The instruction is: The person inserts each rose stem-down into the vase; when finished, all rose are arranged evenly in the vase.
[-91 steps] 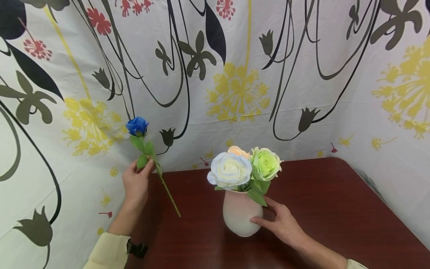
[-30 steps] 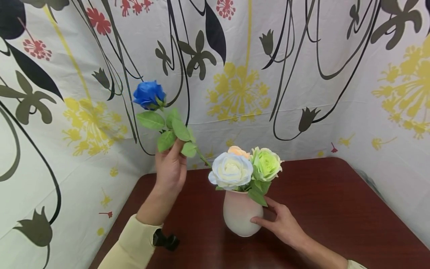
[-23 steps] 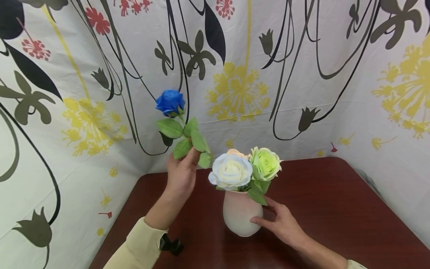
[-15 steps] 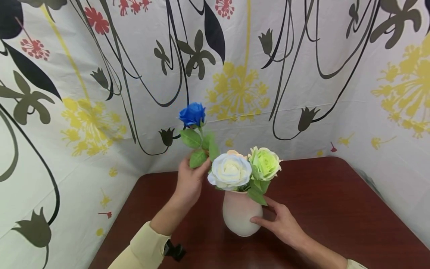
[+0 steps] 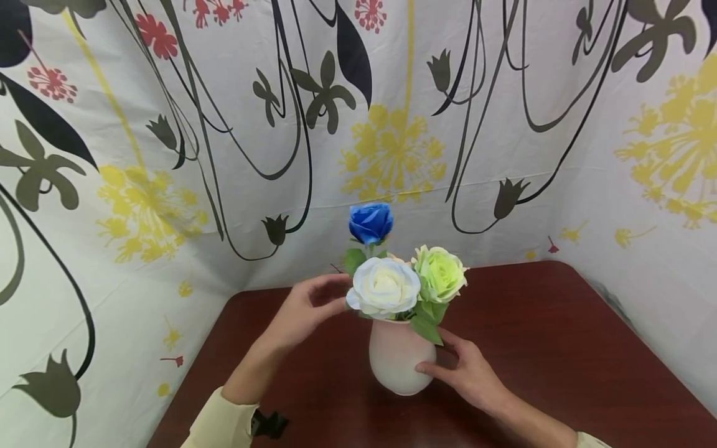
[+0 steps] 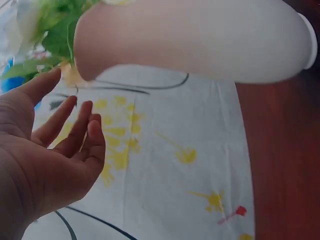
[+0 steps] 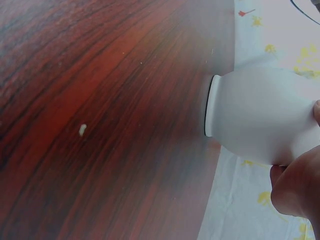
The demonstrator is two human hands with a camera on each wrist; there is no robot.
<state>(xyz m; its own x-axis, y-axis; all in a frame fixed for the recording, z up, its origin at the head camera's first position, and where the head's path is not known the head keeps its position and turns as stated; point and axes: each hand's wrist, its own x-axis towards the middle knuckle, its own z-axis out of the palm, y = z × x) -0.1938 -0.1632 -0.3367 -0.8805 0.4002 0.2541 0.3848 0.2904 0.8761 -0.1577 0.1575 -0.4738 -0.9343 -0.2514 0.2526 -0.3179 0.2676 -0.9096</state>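
A blue rose stands upright in a pale pink-and-white vase, behind a white rose with bluish petal edges. Beside them is a light green rose; a peach flower is mostly hidden at the back. My left hand is left of the bouquet, its fingertips partly behind the white rose. In the left wrist view that hand has loosely bent fingers with nothing between them, near the vase mouth. My right hand grips the vase from the right, thumb on its front.
The vase stands on a dark red-brown wooden table with rounded back corners. A white cloth printed with flowers hangs behind and along both sides. A black band is on the left wrist.
My left hand brought the blue rose rightward from the left side, lowered it into the vase and let go, then drew back slightly left. The right hand stayed on the vase.
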